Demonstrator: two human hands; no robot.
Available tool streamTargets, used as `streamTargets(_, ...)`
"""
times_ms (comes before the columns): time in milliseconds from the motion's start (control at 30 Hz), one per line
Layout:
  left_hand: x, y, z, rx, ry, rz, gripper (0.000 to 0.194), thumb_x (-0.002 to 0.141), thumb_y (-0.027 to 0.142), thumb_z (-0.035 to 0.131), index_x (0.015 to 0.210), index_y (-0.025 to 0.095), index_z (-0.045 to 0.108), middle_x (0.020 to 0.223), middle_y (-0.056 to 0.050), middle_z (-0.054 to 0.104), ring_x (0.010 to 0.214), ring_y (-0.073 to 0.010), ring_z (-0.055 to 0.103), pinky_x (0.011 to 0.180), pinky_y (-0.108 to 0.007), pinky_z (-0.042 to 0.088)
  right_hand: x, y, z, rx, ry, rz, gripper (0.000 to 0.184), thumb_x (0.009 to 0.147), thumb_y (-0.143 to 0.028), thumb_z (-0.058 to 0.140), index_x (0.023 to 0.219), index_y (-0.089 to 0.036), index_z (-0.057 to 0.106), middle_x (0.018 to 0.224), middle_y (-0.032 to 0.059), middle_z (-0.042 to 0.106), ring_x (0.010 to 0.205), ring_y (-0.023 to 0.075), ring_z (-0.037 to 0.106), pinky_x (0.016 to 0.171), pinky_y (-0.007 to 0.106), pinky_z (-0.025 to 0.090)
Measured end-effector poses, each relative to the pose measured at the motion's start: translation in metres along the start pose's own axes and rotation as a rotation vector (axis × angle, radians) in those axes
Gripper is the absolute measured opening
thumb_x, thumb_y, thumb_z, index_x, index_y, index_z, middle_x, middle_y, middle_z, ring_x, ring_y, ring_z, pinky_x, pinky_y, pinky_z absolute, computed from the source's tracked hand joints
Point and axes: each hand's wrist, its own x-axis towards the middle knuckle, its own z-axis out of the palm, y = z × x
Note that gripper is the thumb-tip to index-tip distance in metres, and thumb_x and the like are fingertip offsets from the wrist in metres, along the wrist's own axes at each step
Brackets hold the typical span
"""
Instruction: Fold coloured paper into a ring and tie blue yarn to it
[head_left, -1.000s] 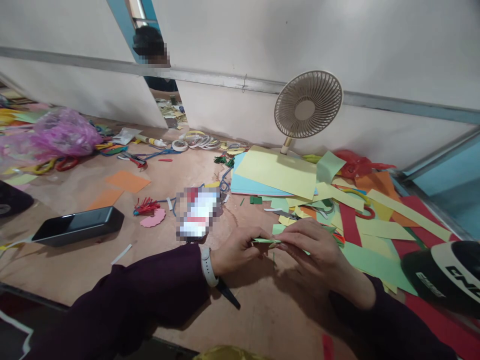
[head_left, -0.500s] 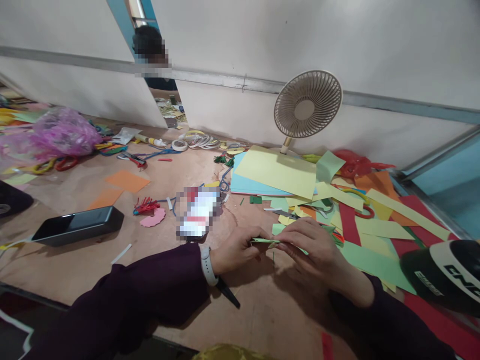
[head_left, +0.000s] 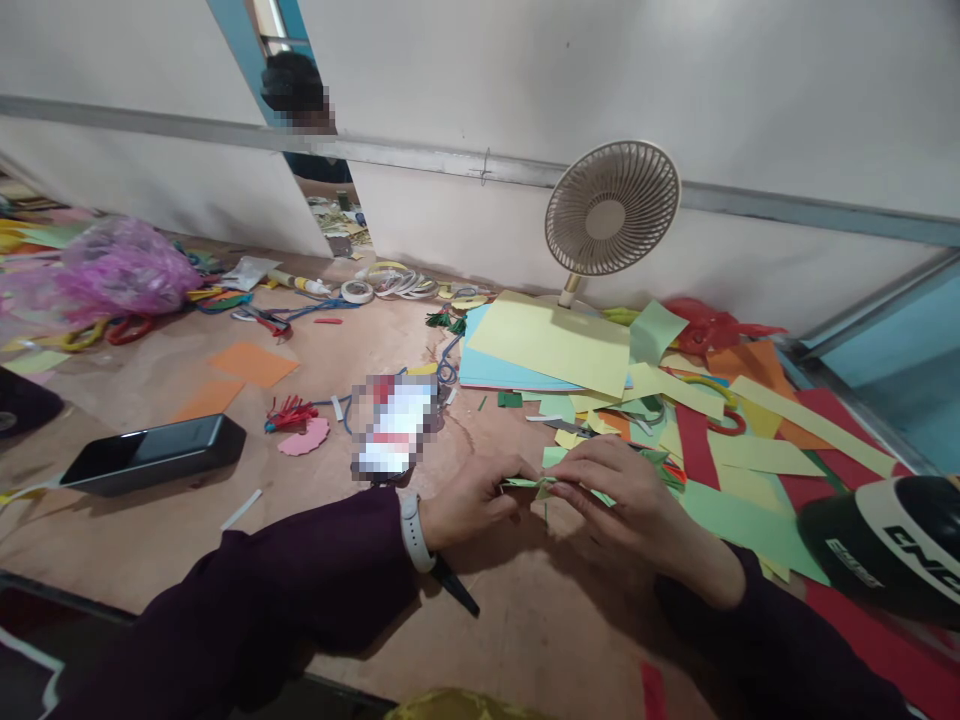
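Note:
Between my two hands is a small piece of light green paper (head_left: 522,484), held just above the table. My left hand (head_left: 474,498), with a white watch on its wrist, pinches the paper's left end between thumb and fingers. My right hand (head_left: 626,500) grips its right part, and its fingers cover much of the paper. The paper looks creased near the right fingertips. A phone (head_left: 394,425) with a lit, blurred screen lies beyond my left hand. Below the left wrist, a black pointed object (head_left: 455,587) rests on the table, its kind unclear.
Coloured paper sheets (head_left: 551,345) and strips lie at the back and right, with yellow-and-red-handled scissors (head_left: 726,412) among them. A fan (head_left: 611,210) stands behind. A dark bottle (head_left: 874,550) is at right, a black device (head_left: 154,452) at left. A person (head_left: 296,95) shows through the wall gap.
The green paper has been bent or folded near my right fingertips, and a flap now hangs below it. Both hands stay in nearly the same place. The view shifts slightly.

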Motion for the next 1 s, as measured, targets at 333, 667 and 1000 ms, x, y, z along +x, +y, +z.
streamTargets(333, 0.0007, 0.0016, 0.0007, -0.038, -0.02, -0.026, 0.033, 0.068, -0.001, 0.048, 0.091, 0.014, 0.067, 0.074, 0.001, 0.066, 0.063, -0.0098, 0.059, 0.059, -0.018, 0.048, -0.0006, 0.0017, -0.0001, 0.024, 0.001, -0.003, 0.008, 0.09, -0.015, 0.059, 0.092, -0.015, 0.067, 0.081, 0.0062, 0.068, 0.076, 0.018, 0.06, 0.068, 0.032, 0.044)
streamTargets(667, -0.0007, -0.0023, 0.0009, -0.054, -0.07, -0.088, 0.03, 0.073, 0.002, 0.051, 0.096, 0.014, 0.066, 0.08, -0.001, 0.066, 0.061, -0.0088, 0.06, 0.057, -0.018, 0.049, -0.0001, 0.001, -0.0012, 0.017, 0.001, -0.007, 0.01, 0.091, -0.015, 0.058, 0.093, -0.014, 0.068, 0.081, 0.0065, 0.068, 0.076, 0.0178, 0.06, 0.067, 0.032, 0.045)
streamTargets(1000, -0.0008, -0.0001, -0.0008, 0.058, -0.064, -0.051, 0.025, 0.077, 0.007, 0.055, 0.097, 0.015, 0.067, 0.081, -0.002, 0.068, 0.071, -0.0124, 0.061, 0.066, -0.022, 0.049, 0.0, 0.0013, 0.0006, -0.005, 0.018, -0.013, 0.011, 0.091, -0.016, 0.057, 0.094, -0.014, 0.067, 0.081, 0.0063, 0.068, 0.074, 0.0179, 0.06, 0.066, 0.032, 0.044)
